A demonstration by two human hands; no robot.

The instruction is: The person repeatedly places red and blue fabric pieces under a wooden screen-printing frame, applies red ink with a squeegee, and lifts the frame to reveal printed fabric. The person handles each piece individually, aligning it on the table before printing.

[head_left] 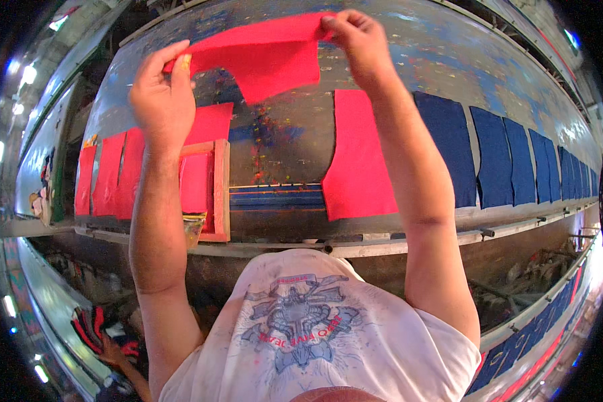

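A red cut fabric panel (275, 60) hangs stretched above the far part of the long table (275, 144). My left hand (164, 94) pinches its left end between thumb and fingers, with a yellow smear on the thumb. At its upper right corner my right hand (360, 47) grips the cloth. Below my right forearm, another red panel (358, 157) lies flat on the table. Beside my left forearm rests a wooden-framed printing screen (221, 194) over red cloth, with a small tool (194, 228) at its near edge.
More red panels (108, 174) lie in a row at the left. Several navy panels (502, 157) line the table to the right. A metal rail (375, 249) runs along the near edge. Behind at lower left, another person's hand (117, 352) is near red and black cloth.
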